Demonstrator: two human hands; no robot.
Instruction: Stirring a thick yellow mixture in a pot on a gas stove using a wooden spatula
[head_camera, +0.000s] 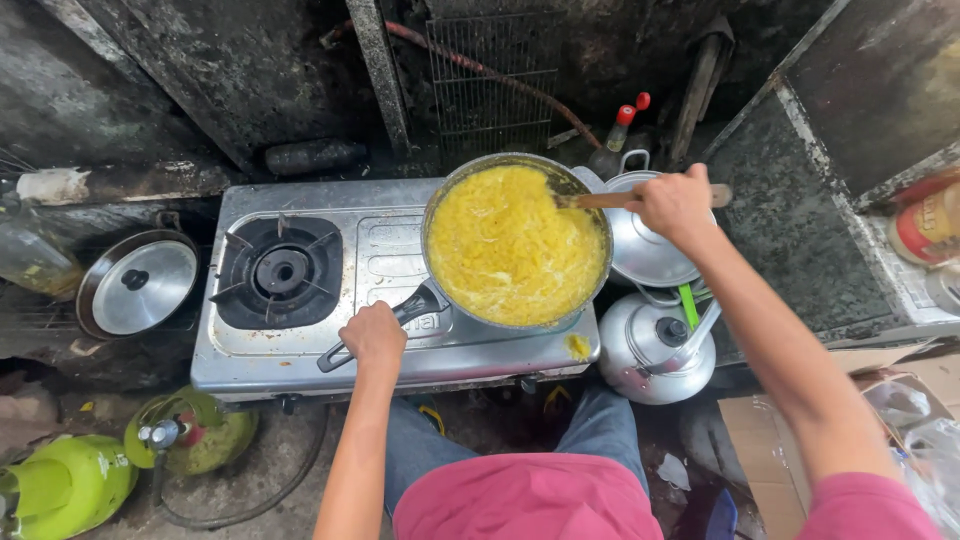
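Observation:
A dark frying pan (598, 282) full of yellow scrambled egg (510, 245) sits on the right burner of a steel two-burner gas stove (300, 350). My left hand (373, 337) grips the pan's black handle (415, 306) at the stove's front. My right hand (675, 203) holds a wooden spatula (600, 200) by its handle, with the blade dipped into the egg at the pan's far right rim.
The left burner (280, 270) stands bare. A pot lid (140, 285) lies left of the stove. A metal kettle (655, 350) and a steel lidded pot (645, 245) sit to the right. Two green gas cylinders (190, 435) rest on the floor. Cardboard boxes (890, 390) are at right.

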